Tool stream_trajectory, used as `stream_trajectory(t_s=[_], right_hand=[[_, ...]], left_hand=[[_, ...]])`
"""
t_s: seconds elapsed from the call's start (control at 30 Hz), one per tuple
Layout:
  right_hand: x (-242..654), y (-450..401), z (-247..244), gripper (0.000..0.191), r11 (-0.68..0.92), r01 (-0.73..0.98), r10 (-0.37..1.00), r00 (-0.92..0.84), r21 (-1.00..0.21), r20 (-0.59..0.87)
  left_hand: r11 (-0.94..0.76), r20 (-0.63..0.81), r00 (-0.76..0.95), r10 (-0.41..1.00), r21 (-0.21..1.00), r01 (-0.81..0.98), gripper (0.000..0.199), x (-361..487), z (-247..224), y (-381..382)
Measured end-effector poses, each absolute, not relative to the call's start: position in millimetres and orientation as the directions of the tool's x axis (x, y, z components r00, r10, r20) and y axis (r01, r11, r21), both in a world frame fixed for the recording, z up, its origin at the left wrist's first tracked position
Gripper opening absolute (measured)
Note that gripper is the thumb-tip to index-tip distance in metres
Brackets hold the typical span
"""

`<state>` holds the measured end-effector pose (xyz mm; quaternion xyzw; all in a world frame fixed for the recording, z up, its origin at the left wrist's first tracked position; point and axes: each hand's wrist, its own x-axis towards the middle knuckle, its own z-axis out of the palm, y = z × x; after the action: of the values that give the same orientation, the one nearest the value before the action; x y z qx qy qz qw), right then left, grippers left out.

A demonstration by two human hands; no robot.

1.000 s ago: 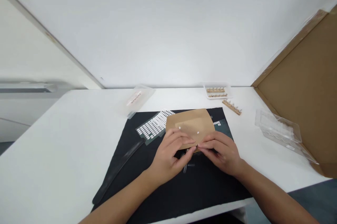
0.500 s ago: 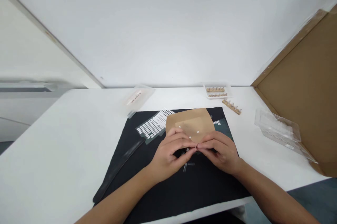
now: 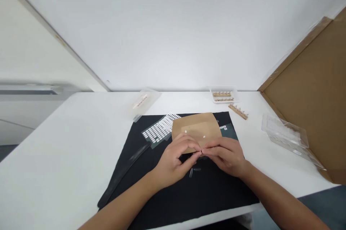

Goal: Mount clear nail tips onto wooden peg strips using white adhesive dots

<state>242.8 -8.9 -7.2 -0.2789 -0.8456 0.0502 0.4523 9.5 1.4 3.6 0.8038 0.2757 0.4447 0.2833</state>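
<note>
1. Tiny item (image 3: 200, 151): mostly hidden by fingers; its direction and long axis cannot be told.
2. It sits between the meeting fingertips of the left hand (image 3: 175, 158) and right hand (image 3: 228, 156), both pinching it, near the brown sheet (image 3: 196, 125).

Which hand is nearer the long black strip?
Left. The left hand is to the right of the black strip; the right hand is farther right, beyond the left hand.
</note>
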Motion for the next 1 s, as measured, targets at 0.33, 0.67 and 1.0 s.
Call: stream_trajectory(t_s=[0.33,0.67,1.0], right_hand=[[233.9,13.9,14.0,0.019,0.781,0.473,0.623,-0.55,-0.408,0.557],[235.1,9.6,-3.3,0.013,0.739,0.394,0.671,-0.504,-0.547,0.543],[234.5,5.9,-7.4,0.014,0.767,0.394,0.639,-0.399,-0.506,0.658]], left_hand=[[-0.779,0.658,0.417,0.627,0.533,0.331,0.014,0.8,-0.8,6.1],[-0.848,0.745,0.408,0.528,0.431,0.309,0.022,0.8,-6.7,8.1],[-0.778,0.705,0.331,0.627,0.559,0.285,0.022,5.6,-1.8,8.9]])
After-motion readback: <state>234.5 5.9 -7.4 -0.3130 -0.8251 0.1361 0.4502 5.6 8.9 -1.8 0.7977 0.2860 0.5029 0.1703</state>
